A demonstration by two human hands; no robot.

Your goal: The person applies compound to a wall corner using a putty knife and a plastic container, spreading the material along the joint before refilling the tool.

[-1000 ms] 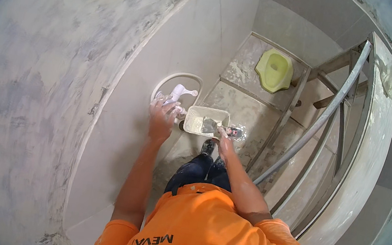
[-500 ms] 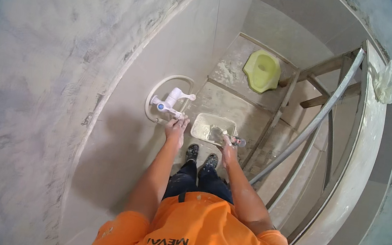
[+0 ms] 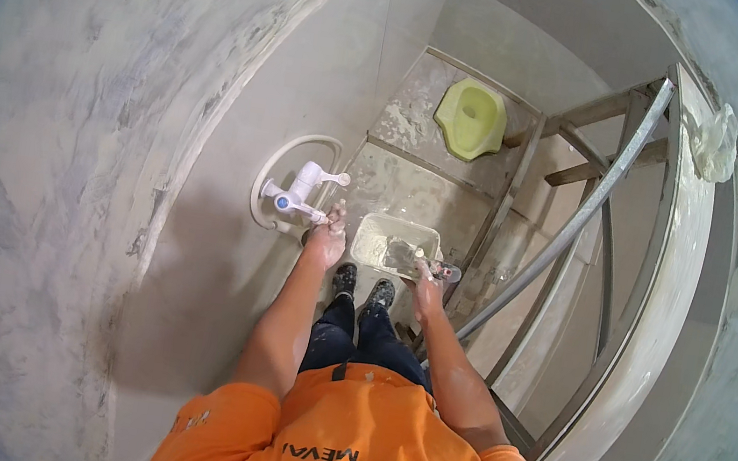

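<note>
A white plastic tap [image 3: 302, 191] with a blue-centred knob juts from the wall on my left. Beside its spout is my left hand [image 3: 327, 237], fingers stretched out and marked with white paste; any water there is too faint to make out. My right hand [image 3: 425, 288], also smeared white, is closed round a trowel-like tool. The tool's flat grey blade [image 3: 401, 256] points left, over a white plastic tub [image 3: 372, 224]. Pale paste coats the inside of the tub. The tool's handle is partly hidden by my fingers.
A pale hose [image 3: 263, 180] loops around the tap. Ahead, a yellow-green squat toilet [image 3: 471, 120] sits in a raised floor. Metal frame bars [image 3: 594, 206] rise on my right, beside a pale panel [image 3: 641, 373] with a plastic bag [image 3: 713, 145]. My shoes [image 3: 345, 278] stand just short of the tub.
The whole view has shifted slightly, so the tap, tub and toilet appear further left. My left hand stays by the spout with its fingers raised more; my right hand keeps hold of the trowel-like tool.
</note>
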